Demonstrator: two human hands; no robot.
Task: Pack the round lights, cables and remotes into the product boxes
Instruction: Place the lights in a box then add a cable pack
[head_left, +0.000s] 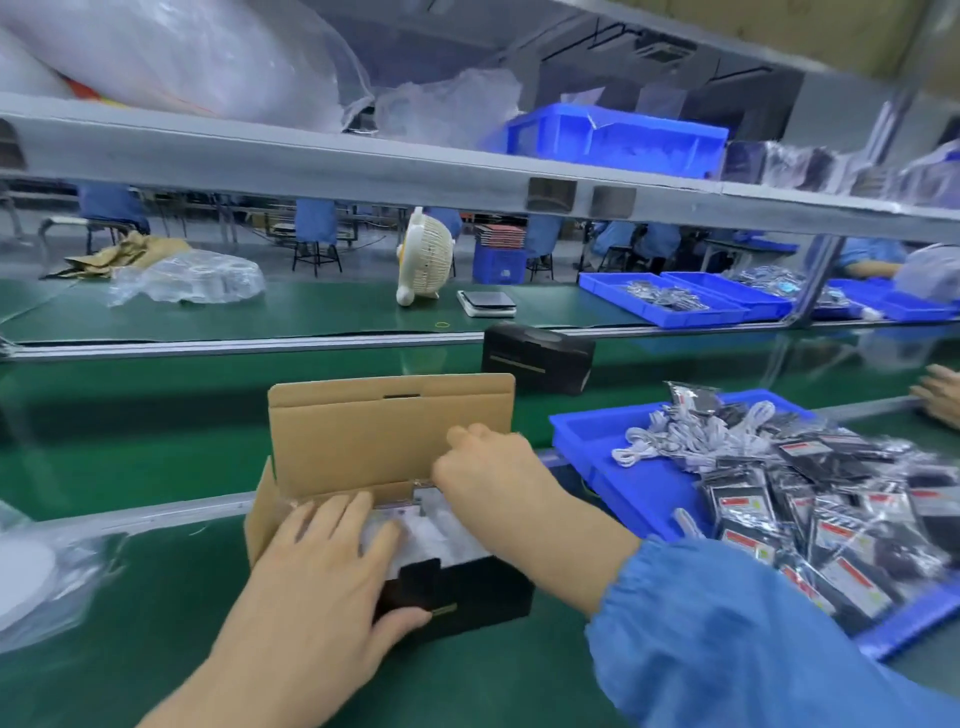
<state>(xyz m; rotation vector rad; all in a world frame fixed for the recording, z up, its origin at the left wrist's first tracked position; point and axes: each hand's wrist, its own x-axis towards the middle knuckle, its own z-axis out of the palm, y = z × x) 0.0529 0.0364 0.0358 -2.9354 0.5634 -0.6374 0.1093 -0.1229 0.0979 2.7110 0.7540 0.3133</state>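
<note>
An open product box (457, 597), black outside and brown cardboard inside, stands in front of me on the green bench with its lid (384, 426) upright. Bagged white contents (441, 525) fill it. My left hand (322, 582) lies flat on the contents at the box's left, fingers straight, thumb against the black front wall. My right hand (488, 462) reaches into the back of the box with fingers curled; what they hold is hidden. To the right a blue tray (623, 483) carries white coiled cables (670, 436) and several bagged black remotes (810, 514).
A closed black box (535, 358) stands on the conveyor behind. Bagged round lights (31, 577) lie at the left edge. Another person's hand (940, 395) is at far right. A small white fan (426, 260), a phone and more blue trays (670, 301) sit on the far bench.
</note>
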